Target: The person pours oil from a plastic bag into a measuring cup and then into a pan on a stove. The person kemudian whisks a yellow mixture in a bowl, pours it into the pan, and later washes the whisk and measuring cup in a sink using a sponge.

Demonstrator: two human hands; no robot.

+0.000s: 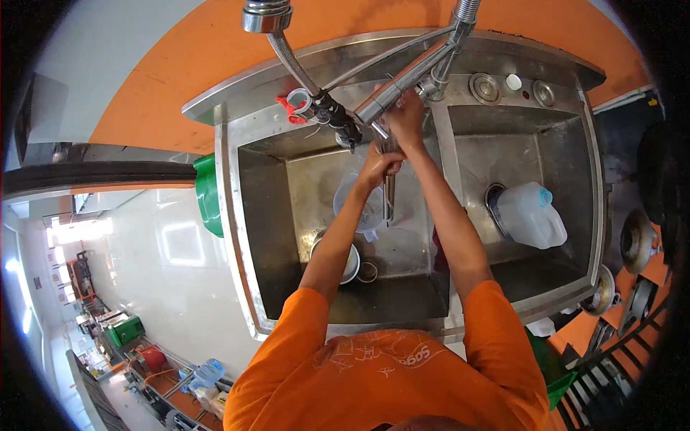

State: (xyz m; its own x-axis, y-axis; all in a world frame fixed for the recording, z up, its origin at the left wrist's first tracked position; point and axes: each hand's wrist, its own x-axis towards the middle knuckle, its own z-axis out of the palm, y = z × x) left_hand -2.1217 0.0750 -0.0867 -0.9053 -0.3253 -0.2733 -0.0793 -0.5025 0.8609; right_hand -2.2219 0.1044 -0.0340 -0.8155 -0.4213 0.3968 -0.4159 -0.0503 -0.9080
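My left hand (379, 164) is closed around slim metal utensils (388, 199), whose long ends hang down into the left basin of a steel sink (345, 318). Just above it, my right hand (405, 119) is partly hidden behind the chrome faucet (396, 81); it is near the upper part of the utensils, and its grip cannot be made out. Below my hands, a translucent plastic jug (350, 202) lies in the basin. A metal pot (351, 264), partly behind my left forearm, stands near a small round ring-like item (367, 272).
The sprayer hose (294, 62) hangs left of the faucet, close to my hands. A white plastic jerrycan (525, 215) lies in the right basin. Round metal lids (484, 88) rest on the back ledge beside a white cap (513, 82). A red cloth (291, 110) is at the back left.
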